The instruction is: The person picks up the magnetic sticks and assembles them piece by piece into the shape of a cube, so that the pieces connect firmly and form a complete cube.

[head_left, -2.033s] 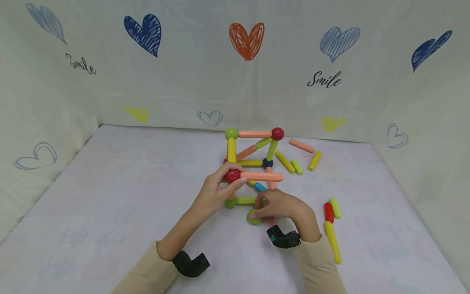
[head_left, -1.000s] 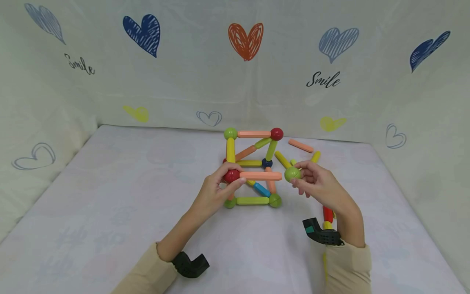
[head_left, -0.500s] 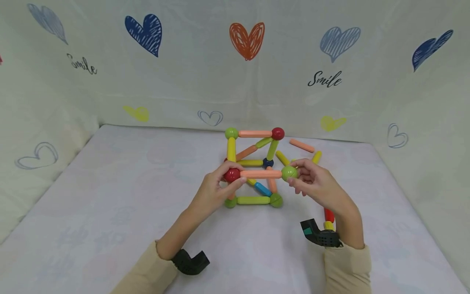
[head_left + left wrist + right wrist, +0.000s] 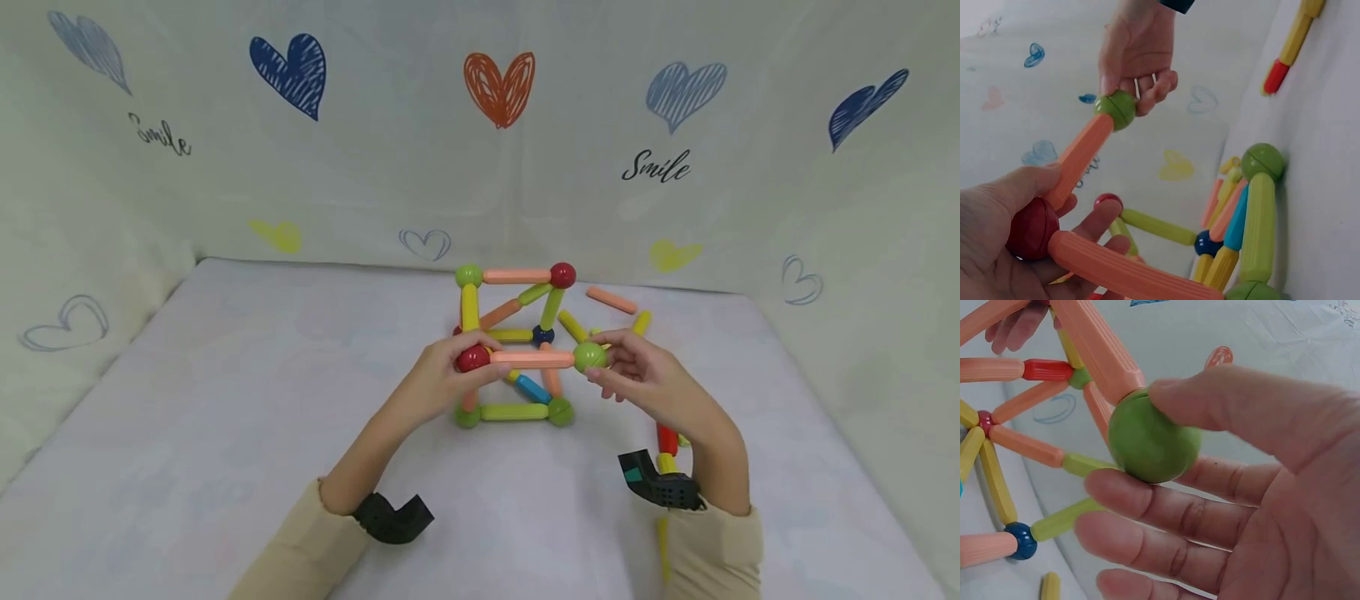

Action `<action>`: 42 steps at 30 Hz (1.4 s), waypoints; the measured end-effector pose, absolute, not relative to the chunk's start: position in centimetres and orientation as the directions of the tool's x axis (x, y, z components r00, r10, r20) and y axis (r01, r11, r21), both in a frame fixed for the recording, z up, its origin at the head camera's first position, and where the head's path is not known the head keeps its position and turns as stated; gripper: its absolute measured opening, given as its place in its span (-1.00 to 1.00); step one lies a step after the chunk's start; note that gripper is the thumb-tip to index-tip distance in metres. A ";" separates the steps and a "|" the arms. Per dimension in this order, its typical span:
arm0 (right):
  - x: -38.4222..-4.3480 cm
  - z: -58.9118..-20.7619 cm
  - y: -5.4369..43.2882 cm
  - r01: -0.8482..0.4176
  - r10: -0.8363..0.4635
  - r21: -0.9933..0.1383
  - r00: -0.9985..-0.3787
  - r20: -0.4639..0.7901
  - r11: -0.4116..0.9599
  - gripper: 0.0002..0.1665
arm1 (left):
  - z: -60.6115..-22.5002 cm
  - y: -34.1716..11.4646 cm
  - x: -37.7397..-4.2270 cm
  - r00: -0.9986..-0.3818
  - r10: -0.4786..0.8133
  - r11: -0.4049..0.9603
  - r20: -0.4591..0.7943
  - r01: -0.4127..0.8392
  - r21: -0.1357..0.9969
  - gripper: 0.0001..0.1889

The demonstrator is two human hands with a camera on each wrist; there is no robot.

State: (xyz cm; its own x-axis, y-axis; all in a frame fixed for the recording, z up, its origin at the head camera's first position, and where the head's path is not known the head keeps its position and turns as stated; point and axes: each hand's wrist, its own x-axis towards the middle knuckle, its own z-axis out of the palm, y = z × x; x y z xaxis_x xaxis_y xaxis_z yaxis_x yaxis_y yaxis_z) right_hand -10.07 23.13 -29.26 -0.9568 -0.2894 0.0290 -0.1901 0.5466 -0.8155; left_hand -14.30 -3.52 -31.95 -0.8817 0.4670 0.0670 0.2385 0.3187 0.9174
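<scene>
My left hand [image 4: 435, 379] holds a red ball [image 4: 472, 359] at the front upper corner of a frame of magnetic sticks and balls, its thumb lying along a salmon stick [image 4: 536, 360]. This stick runs level to the right from the red ball. At its right end a green ball [image 4: 1154, 439] touches it, pinched by my right hand [image 4: 651, 371] between thumb and fingers. A second salmon stick [image 4: 1135, 269] joins the red ball to a green ball at the base. Behind, a green ball [image 4: 468, 277] and a red ball [image 4: 562, 276] carry the rear top stick.
Loose sticks lie right of the frame, among them a salmon stick [image 4: 611, 300] and a yellow stick [image 4: 573, 326]. Partly behind the right forearm are a red stick [image 4: 667, 439] and yellow pieces. A hanging cloth with printed hearts [image 4: 499, 90] rises behind the table [image 4: 225, 400].
My right hand has lifted the green ball from the front of the base and brought it to the salmon stick's free end, where they now touch. My left hand stays nearly in place.
</scene>
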 end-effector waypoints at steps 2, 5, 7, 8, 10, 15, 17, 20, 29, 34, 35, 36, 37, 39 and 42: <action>-9.9 -29.0 23.4 -0.189 -0.295 -0.809 -0.955 0.021 0.556 -0.50 | -32.0 -3.4 -14.3 -0.881 0.468 0.309 0.071 0.238 0.921 -0.71; -9.4 -28.6 24.0 -0.181 -0.297 -0.782 -0.955 -0.005 0.596 -0.49 | -32.0 -3.3 -14.3 -0.884 0.462 0.303 0.066 0.227 0.926 -0.71; -9.1 -28.5 24.7 -0.168 -0.285 -0.740 -0.958 -0.033 0.651 -0.48 | -32.0 -3.3 -14.2 -0.887 0.459 0.302 0.059 0.218 0.928 -0.71; -8.9 -28.5 25.1 -0.158 -0.273 -0.713 -0.961 -0.049 0.683 -0.48 | -32.0 -3.4 -14.2 -0.887 0.458 0.302 0.056 0.214 0.929 -0.71; -8.4 -28.7 26.1 -0.130 -0.243 -0.653 -0.966 -0.086 0.746 -0.52 | -32.0 -3.4 -14.2 -0.887 0.459 0.299 0.051 0.208 0.931 -0.71; -7.0 -30.4 28.8 -0.035 -0.176 -0.540 -0.961 -0.212 0.841 -0.67 | -32.0 -3.3 -14.2 -0.884 0.465 0.292 0.044 0.200 0.935 -0.70; -6.2 -31.2 29.4 0.014 -0.153 -0.523 -0.949 -0.275 0.852 -0.73 | -31.9 -3.3 -14.2 -0.884 0.466 0.290 0.047 0.202 0.935 -0.71; -4.9 -32.5 29.9 0.097 -0.107 -0.497 -0.924 -0.367 0.862 -0.72 | -32.0 -3.3 -14.2 -0.882 0.469 0.285 0.052 0.207 0.936 -0.71; -2.6 -36.2 29.6 0.342 0.103 -0.389 -0.849 -0.518 0.855 -0.36 | -32.0 -3.4 -14.3 -0.884 0.464 0.290 0.054 0.209 0.934 -0.70; -2.6 -37.0 29.4 0.354 0.124 -0.386 -0.852 -0.508 0.852 -0.27 | -32.1 -3.5 -14.4 -0.885 0.462 0.289 0.061 0.215 0.933 -0.70; -2.5 -37.0 29.4 0.350 0.121 -0.392 -0.856 -0.502 0.851 -0.30 | -32.1 -3.6 -14.4 -0.884 0.463 0.287 0.060 0.214 0.934 -0.70; -2.5 -37.0 29.4 0.344 0.116 -0.399 -0.861 -0.496 0.850 -0.32 | -32.1 -3.6 -14.4 -0.884 0.463 0.288 0.059 0.213 0.934 -0.69; -2.4 -37.0 29.4 0.334 0.107 -0.407 -0.866 -0.488 0.850 -0.34 | -32.1 -3.6 -14.4 -0.885 0.462 0.290 0.059 0.214 0.933 -0.69; -2.3 -37.0 29.4 0.315 0.087 -0.427 -0.876 -0.474 0.848 -0.35 | -32.2 -3.6 -14.4 -0.884 0.464 0.293 0.057 0.214 0.932 -0.69; -2.1 -37.1 29.5 0.289 0.062 -0.453 -0.890 -0.452 0.843 -0.31 | -32.2 -3.6 -14.3 -0.884 0.465 0.297 0.057 0.216 0.930 -0.68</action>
State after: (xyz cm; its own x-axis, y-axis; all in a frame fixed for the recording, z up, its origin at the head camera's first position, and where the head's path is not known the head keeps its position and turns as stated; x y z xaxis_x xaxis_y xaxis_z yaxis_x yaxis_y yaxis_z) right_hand -2.07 29.48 -37.10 -0.8896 0.0623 -0.4525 0.2894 0.8433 -0.4529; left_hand -14.34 -3.57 -32.20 -0.8837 0.4646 0.0566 0.2158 0.2971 0.9301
